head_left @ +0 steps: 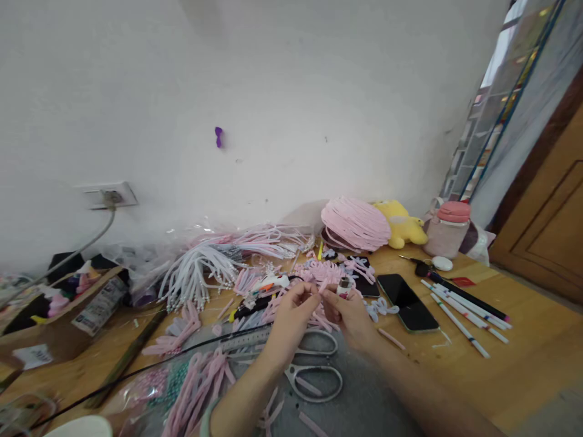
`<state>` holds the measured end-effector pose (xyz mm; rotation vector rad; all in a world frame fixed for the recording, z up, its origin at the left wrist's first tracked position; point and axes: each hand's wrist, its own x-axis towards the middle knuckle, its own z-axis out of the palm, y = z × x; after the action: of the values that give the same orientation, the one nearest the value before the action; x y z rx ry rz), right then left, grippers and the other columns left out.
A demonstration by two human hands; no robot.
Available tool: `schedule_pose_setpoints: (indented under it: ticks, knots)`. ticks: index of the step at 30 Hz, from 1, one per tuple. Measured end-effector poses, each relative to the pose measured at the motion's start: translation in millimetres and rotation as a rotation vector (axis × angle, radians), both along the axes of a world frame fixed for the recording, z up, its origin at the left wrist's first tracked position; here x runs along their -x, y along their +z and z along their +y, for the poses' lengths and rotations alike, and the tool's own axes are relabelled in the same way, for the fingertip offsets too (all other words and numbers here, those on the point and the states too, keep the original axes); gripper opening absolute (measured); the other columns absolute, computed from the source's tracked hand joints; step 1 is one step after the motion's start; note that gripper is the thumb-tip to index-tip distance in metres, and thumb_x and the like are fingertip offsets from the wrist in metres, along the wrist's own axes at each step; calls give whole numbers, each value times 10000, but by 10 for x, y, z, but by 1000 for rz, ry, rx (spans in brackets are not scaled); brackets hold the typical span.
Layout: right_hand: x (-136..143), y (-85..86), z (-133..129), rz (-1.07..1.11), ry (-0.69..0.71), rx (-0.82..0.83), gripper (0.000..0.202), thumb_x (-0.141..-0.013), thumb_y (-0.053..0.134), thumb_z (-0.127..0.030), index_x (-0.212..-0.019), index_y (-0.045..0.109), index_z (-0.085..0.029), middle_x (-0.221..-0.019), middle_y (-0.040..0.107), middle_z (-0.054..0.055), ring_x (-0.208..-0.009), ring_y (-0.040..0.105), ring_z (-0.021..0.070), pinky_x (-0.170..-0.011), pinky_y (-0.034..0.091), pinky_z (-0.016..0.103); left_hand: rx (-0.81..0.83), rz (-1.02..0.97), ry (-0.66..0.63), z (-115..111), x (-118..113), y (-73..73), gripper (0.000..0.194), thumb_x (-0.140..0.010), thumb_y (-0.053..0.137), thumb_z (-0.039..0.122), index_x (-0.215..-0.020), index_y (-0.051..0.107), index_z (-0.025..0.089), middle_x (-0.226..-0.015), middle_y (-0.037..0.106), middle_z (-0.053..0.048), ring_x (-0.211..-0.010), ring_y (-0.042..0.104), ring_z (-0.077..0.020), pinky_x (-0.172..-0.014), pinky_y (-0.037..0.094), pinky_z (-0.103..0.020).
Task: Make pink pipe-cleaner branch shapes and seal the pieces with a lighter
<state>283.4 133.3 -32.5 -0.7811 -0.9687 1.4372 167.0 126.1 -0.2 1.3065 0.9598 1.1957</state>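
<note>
My left hand (pixel 298 309) and my right hand (pixel 347 312) are held close together over the middle of the table, fingers bent and pinched. Something small and pinkish seems to be between the fingertips, too small to make out. Beneath and behind them lie many pink fuzzy stems (pixel 321 271). Just below my hands, scissors with grey handles (pixel 319 397) rest on a grey mat (pixel 359 388); their blades are hidden under my left forearm. A white glue gun (pixel 272 282) lies behind my left hand.
At the right are a black phone (pixel 407 303), striped white sticks (pixel 471 312), a pink-lidded jar (pixel 449 229) and a yellow plush toy (pixel 401 224). White stems (pixel 198 270) stand in a bundle left of centre. A cardboard box (pixel 64 321) and a cable (pixel 98 233) are at the left.
</note>
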Motion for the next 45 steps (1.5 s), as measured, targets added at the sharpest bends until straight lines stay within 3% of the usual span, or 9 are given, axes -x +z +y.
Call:
schedule_pose_setpoints:
  ticks: [11,14,20,24,31,39,45]
  knots:
    - [-29,51,-2,-10,-23,58,353,-542,730,-394,-585,465,-164,-444,351,-85,-414,247,43,-421,156,208,49,72,-61,10,15,35,183,-635,602,323,-578,534,162,-597,491,21,-604,425,-128,-593,317,-225]
    - [-72,63,1,-29,37,57,318,-552,719,-360,-569,473,-159,-440,346,-81,-414,252,44,-426,153,214,31,73,-61,50,77,71,186,-634,611,314,-559,545,157,-609,488,18,-606,419,-125,-590,312,-223]
    - [-116,61,-23,-57,211,-1,290,-585,698,-348,-549,482,-158,-414,326,-84,-388,241,42,-418,150,222,47,5,-100,72,159,98,155,-658,628,297,-716,654,156,-724,608,-18,-720,508,-160,-684,364,-241]
    - [-92,49,-26,-56,212,5,304,-568,714,-362,-551,491,-155,-408,332,-84,-381,251,42,-404,159,220,106,-32,-185,70,147,56,148,-642,660,294,-681,674,153,-717,628,-25,-738,533,-169,-717,376,-254]
    - [-62,26,-21,-42,202,-7,330,-572,730,-383,-574,494,-152,-399,343,-87,-373,254,37,-396,155,214,133,-90,-205,92,155,27,144,-614,696,281,-665,684,146,-719,632,-28,-732,541,-164,-732,370,-253]
    - [-100,94,1,54,124,56,294,-593,721,-366,-635,516,-160,-422,358,-88,-385,284,43,-409,172,205,127,-125,-128,74,132,34,232,-649,670,361,-630,616,137,-626,557,1,-648,478,-135,-679,353,-245]
    - [-81,1,27,-80,147,-6,292,-601,722,-380,-662,576,-135,-426,381,-76,-405,278,48,-423,173,214,128,-159,-68,22,66,43,264,-616,683,361,-535,547,149,-557,496,34,-585,441,-115,-644,347,-232]
